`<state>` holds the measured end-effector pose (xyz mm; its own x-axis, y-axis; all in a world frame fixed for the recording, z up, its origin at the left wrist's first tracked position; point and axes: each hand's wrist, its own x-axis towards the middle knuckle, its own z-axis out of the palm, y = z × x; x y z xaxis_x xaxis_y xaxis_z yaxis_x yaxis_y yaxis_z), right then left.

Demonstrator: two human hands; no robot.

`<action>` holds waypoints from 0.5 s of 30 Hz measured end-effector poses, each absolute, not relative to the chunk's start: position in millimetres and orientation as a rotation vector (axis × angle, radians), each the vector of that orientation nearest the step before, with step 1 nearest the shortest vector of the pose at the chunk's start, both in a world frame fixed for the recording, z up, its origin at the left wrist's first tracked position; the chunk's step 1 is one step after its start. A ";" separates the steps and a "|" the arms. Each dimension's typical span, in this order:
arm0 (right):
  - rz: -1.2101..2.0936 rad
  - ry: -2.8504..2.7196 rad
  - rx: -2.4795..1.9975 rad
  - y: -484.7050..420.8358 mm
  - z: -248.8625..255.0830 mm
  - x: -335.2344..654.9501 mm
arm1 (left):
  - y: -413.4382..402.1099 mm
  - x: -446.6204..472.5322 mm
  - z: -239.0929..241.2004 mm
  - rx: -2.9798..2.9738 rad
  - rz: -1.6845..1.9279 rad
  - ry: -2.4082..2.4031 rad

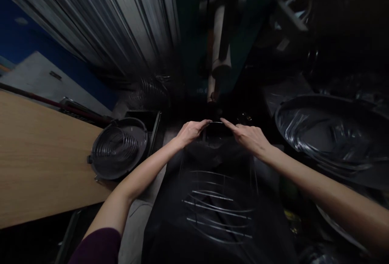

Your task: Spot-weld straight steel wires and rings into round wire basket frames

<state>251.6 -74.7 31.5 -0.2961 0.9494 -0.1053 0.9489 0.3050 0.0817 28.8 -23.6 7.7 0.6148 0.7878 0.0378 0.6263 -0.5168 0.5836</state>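
Observation:
My left hand (192, 131) and my right hand (249, 136) face each other below the machine's rod. Each has its fingers closed on one end of a short visible stretch of thin, shiny wire. That wire looks like the top of a round wire basket (221, 206), whose hoops and crossbars show above my dark apron. Thin side wires run up from the basket toward my hands, though the dimness makes the joins hard to follow. Directly above the wire, a pale cylindrical machine rod (219, 59) points down; whether its tip touches the wire I cannot tell.
On the left, a dark round tub (120, 148) holds several wire rings (117, 147), beside a wooden board (45, 154). A large dark basin (316, 106) with shiny wire pieces stands on the right. Ribbed grey sheeting (121, 12) rises behind the left side.

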 end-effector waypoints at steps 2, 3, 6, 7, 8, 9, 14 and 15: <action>0.029 2.434 1.771 -62.0 47.0 248.4 | -11.9 25.7 27.4 2.387 0.372 1.177; 0.028 2.441 1.771 -56.3 52.5 247.5 | -6.6 24.5 35.9 2.426 0.357 1.200; 0.012 2.473 1.809 -42.0 61.1 246.7 | 8.1 22.6 53.9 2.497 0.338 1.224; 0.000 2.480 1.830 -37.9 62.6 246.7 | 12.6 22.5 57.6 2.505 0.336 1.220; -0.014 2.483 1.852 -34.1 63.9 246.8 | 17.0 22.8 60.6 2.507 0.335 1.213; -0.030 2.478 1.874 -30.6 65.3 246.8 | 21.1 23.2 62.8 2.507 0.339 1.208; -0.059 2.442 1.954 -15.5 71.9 247.2 | 36.5 25.9 68.7 2.524 0.367 1.195; -0.066 2.446 1.957 -13.3 72.5 247.6 | 38.4 26.4 69.2 2.523 0.363 1.197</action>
